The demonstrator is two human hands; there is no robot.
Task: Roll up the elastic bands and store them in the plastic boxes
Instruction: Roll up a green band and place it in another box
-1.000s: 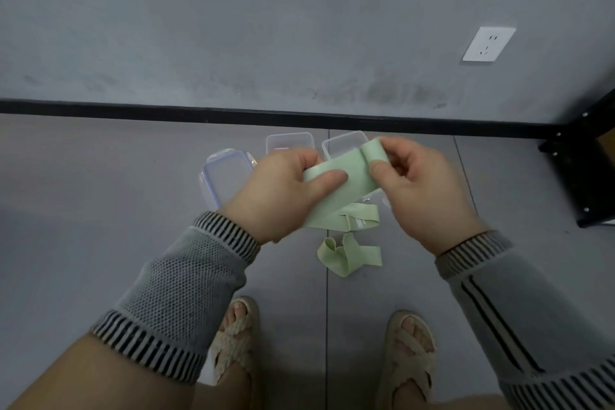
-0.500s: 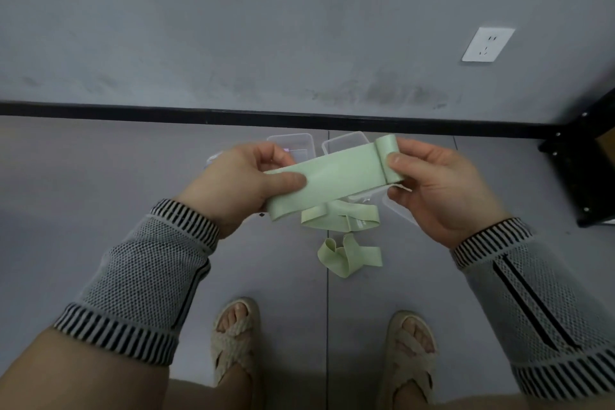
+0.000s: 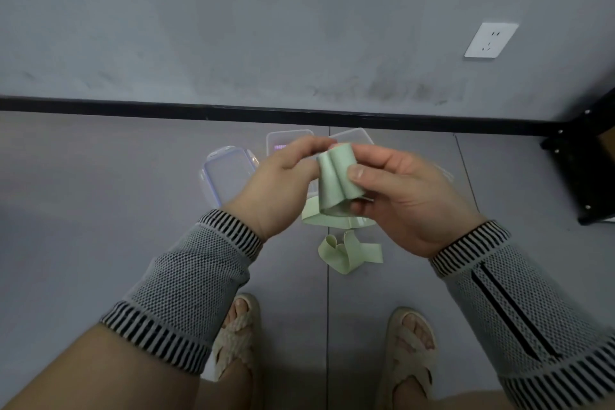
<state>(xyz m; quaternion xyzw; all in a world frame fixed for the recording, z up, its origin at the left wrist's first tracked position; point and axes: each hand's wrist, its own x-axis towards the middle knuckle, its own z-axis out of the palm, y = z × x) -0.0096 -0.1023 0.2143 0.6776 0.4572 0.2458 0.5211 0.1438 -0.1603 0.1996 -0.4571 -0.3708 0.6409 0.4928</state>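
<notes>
A pale green elastic band, partly rolled into a short thick bundle, is held up between both hands above the floor. My left hand pinches its left side. My right hand grips the right side, thumb pressed on the front. Two more green bands lie on the floor below: one flat, one crumpled. Clear plastic boxes sit behind the hands: one at the left, one in the middle, one at the right, all partly hidden.
A grey wall with a black skirting strip runs behind the boxes. A black metal frame stands at the right. My sandalled feet are near the bottom. A white wall socket is at the upper right.
The band was stretched out flat between the hands; now the hands have come together and the band is gathered into a short rolled bundle.
</notes>
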